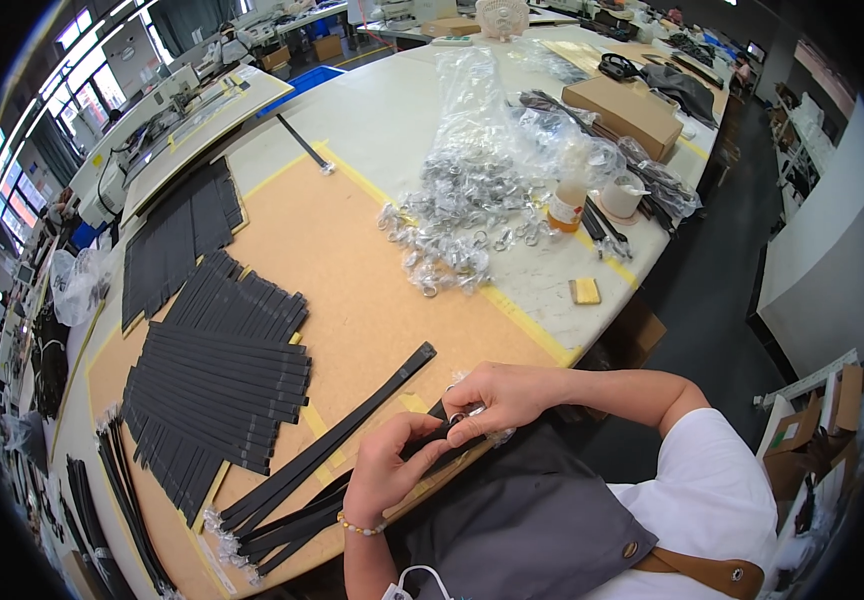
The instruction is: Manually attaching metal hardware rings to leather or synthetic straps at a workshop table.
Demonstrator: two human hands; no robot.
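Both my hands are together at the near edge of the table. My left hand (384,468) pinches a black strap (437,432) between thumb and fingers. My right hand (505,397) closes on the same strap's end, where a small metal fitting in clear wrap (499,437) shows beside the fingers. Exactly how the fitting sits on the strap is partly hidden by my fingers. Left of my hands lie several loose black straps (337,432), their lower ends bearing plastic-wrapped fittings (237,548).
Stacked flat black straps (217,375) cover the board's left side. A heap of wrapped metal rings (462,205) lies beyond, near an amber bottle (566,207), a white cup (622,195), a yellow sponge block (585,291) and a cardboard box (624,115).
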